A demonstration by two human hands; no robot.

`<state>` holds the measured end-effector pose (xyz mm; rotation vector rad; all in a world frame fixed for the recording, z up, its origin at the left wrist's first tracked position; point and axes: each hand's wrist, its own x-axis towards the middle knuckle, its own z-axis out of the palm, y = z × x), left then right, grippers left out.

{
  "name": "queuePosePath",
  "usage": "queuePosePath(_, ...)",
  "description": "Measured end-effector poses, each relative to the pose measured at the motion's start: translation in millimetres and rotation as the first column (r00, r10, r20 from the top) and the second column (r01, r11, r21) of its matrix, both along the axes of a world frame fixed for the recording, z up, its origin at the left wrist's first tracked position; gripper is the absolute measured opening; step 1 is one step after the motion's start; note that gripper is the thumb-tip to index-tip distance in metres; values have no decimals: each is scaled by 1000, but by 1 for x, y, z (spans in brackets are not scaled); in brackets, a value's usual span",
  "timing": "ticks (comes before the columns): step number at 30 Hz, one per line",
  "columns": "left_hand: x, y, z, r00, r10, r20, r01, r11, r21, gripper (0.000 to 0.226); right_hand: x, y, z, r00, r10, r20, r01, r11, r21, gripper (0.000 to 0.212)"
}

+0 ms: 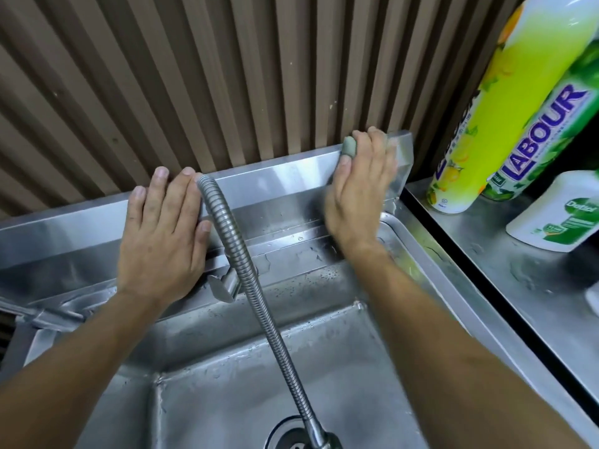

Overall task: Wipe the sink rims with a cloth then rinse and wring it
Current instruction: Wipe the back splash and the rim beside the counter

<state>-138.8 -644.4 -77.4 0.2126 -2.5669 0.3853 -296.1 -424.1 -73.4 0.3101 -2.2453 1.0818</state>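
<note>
Step in hand, as I judge it: wiping the top edge of the sink's back rim (275, 163), near its right-hand end.

Right hand (359, 189): fingers curled over the rim's top edge at about 1 o'clock from the basin's centre, gripping a small grey-green cloth (349, 146). Only a bunched bit of cloth shows, poking out beside the index finger; the rest is hidden under the palm and fingers. The hand is slightly blurred.

Left hand (162, 228): flat, fingers straight and together, pressed against the upright face of the back rim at about 11 o'clock. It holds nothing. It looks like a brace.

Relative positions: the cloth is inside the right hand's grip, well apart from the left hand. The flexible metal tap hose (246, 280) arcs down between the two hands toward the drain (291, 435).

To do this well, in my judgement:
- keep the cloth wrapped over the edge, so top and front are wiped in one pass;
- press evenly and run to the corner at 2 o'clock, where water beads sit;
- lift around the hose rather than dragging through it;
- stay clear of the spray cans (479, 124) and the Dettol bottle (557, 215) at 3 o'clock.

Rinse and wring not yet done.
</note>
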Motion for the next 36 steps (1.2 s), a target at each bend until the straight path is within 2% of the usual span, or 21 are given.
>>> queuePosePath(1, 0, 1, 0, 1000, -1, -9, 1, 1000, 8, 70, 14, -17, 3, 1000, 9, 15, -9, 1000, -16, 46)
queuePosePath(4, 0, 3, 1, 999, -14, -41, 15, 1000, 24, 69, 58, -51, -5, 965, 259, -34, -250, 952, 175, 52)
queuePosePath(6, -1, 4, 3, 999, -17, -38, 18, 1000, 24, 70, 49, -39, -15, 946, 318, -60, -295, 924, 241, 54)
queuePosePath(7, -1, 5, 4, 999, -11, -36, 12, 1000, 26, 70, 34, -26, -17, 964, 260, -63, -242, 948, 209, 54)
queuePosePath(10, -2, 8, 6, 999, 11, -31, -10, 999, 46, 71, -18, 21, -8, 1000, 1, 17, 0, 1000, -22, 54)
queuePosePath(13, -3, 8, 5, 1000, 19, -4, -19, 999, 31, 69, -43, 41, 2, 997, -28, 71, 37, 992, -119, 53)
queuePosePath(16, -1, 9, 4, 1000, 18, -7, -18, 999, 35, 69, -14, 10, 1, 992, -65, 109, 85, 980, -182, 57)
queuePosePath(18, -1, 9, 4, 1000, 18, -12, -18, 999, 39, 68, 22, -19, -5, 997, 80, 21, -81, 997, 16, 59)
queuePosePath(20, -1, 8, 4, 1000, 12, -13, -12, 999, 44, 68, 47, -35, -11, 925, 370, -81, -329, 890, 316, 58)
queuePosePath(22, 1, 8, 5, 1000, -3, -7, 4, 999, 38, 67, 39, -26, -13, 854, 501, -139, -393, 798, 458, 54)
queuePosePath(23, 2, 8, 6, 1000, -12, -1, 12, 999, 37, 67, 29, -14, -13, 864, 479, -156, -365, 808, 463, 53)
queuePosePath(24, 3, 7, 6, 1000, -16, 6, 15, 999, 35, 66, 17, 0, -13, 896, 410, -169, -309, 851, 425, 53)
queuePosePath(26, 3, 7, 6, 1000, -10, 16, 10, 1000, 24, 67, -9, 27, -14, 981, 161, -106, -132, 963, 236, 52)
queuePosePath(27, 3, 6, 6, 1000, -8, 16, 8, 1000, 17, 69, -19, 38, -13, 999, 45, -29, -41, 992, 120, 53)
queuePosePath(29, 2, 6, 4, 1000, -8, 16, 8, 1000, 9, 73, -22, 34, -4, 995, -46, 93, 53, 996, -71, 55)
queuePosePath(31, 1, 5, 2, 1000, -9, 12, 9, 1000, 14, 76, 2, 2, 0, 996, 8, 84, -2, 998, -65, 55)
queuePosePath(33, 1, 4, 0, 1000, -14, 4, 13, 1000, 16, 77, 40, -33, -5, 980, 201, -3, -200, 976, 83, 55)
queuePosePath(36, 3, 4, 0, 1000, -22, 6, 22, 1000, 4, 75, 65, -55, -18, 893, 444, -76, -398, 856, 330, 54)
